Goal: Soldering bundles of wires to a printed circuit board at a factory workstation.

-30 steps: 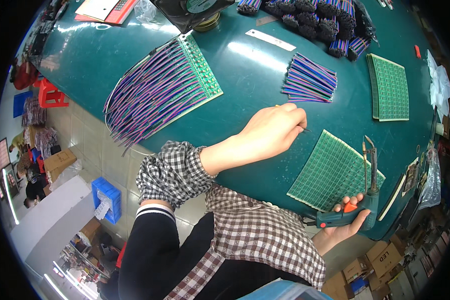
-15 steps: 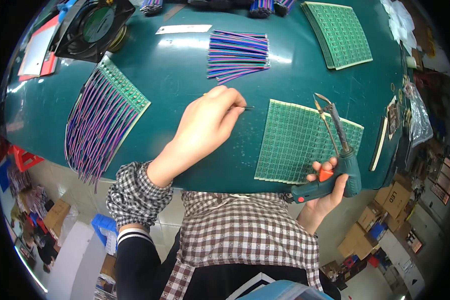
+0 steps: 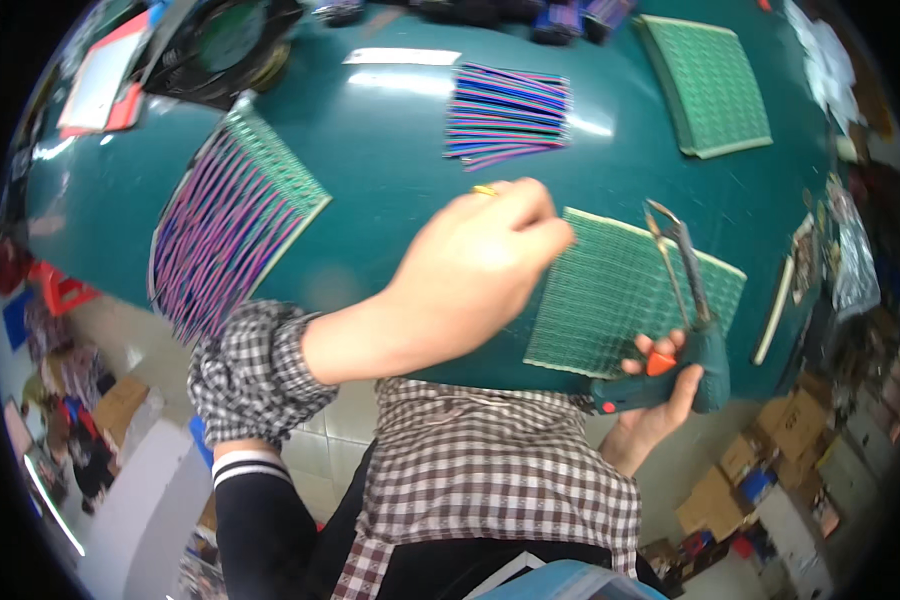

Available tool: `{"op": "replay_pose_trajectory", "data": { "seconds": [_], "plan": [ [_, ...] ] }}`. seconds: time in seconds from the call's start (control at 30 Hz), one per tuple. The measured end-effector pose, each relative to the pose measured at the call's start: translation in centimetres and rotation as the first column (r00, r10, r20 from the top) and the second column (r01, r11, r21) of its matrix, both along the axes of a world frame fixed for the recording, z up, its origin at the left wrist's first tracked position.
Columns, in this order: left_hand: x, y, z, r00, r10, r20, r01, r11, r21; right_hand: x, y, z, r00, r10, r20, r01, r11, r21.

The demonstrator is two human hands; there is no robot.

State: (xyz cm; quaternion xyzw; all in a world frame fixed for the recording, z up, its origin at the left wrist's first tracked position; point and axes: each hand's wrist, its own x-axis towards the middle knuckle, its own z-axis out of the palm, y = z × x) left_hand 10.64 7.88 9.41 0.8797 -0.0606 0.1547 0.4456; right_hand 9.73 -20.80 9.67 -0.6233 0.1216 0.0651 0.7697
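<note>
My right hand [image 3: 642, 425] grips a dark green soldering gun [image 3: 708, 365] with an orange trigger. Its metal tip and thin feed tube point up and away, over a green circuit board panel [image 3: 610, 290] at the table's near edge. Fingers pinched together, my left hand [image 3: 480, 265] hovers by that panel's upper left corner. Motion blurs it, and whatever sits between its fingertips cannot be made out. Beyond it lies a bundle of blue, purple and black wires [image 3: 507, 115]. To the left rests a board with rows of wires attached [image 3: 225, 225].
A stack of green panels [image 3: 722, 90] sits at the far right. A black fan [image 3: 220, 50] and a red-edged board with white paper [image 3: 105, 85] stand far left. A white strip [image 3: 402, 57] lies behind the wires; clear plastic bags [image 3: 852, 255] hang along the right edge.
My left hand has moved right, to the panel's corner; the thin dark piece it pinched no longer shows. The whole view has shifted slightly. My right hand still holds the soldering gun over the panel.
</note>
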Motion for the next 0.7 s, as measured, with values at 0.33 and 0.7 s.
{"op": "replay_pose_trajectory", "data": {
  "seconds": [0.33, 0.7],
  "plan": [
    [-3.8, -0.5, 2.3, 1.000, -0.009, -0.003, 0.009, 1.000, 0.021, 0.6, -0.4, -0.3, 0.997, 0.055, 0.047, -0.055, 0.998, -0.004],
    [0.5, -0.5, -4.2, 1.000, 0.005, 0.020, -0.007, 0.991, 0.137, -0.3, -0.8, -0.1, 0.999, -0.010, 0.038, 0.009, 1.000, 0.021]
  ]
}}
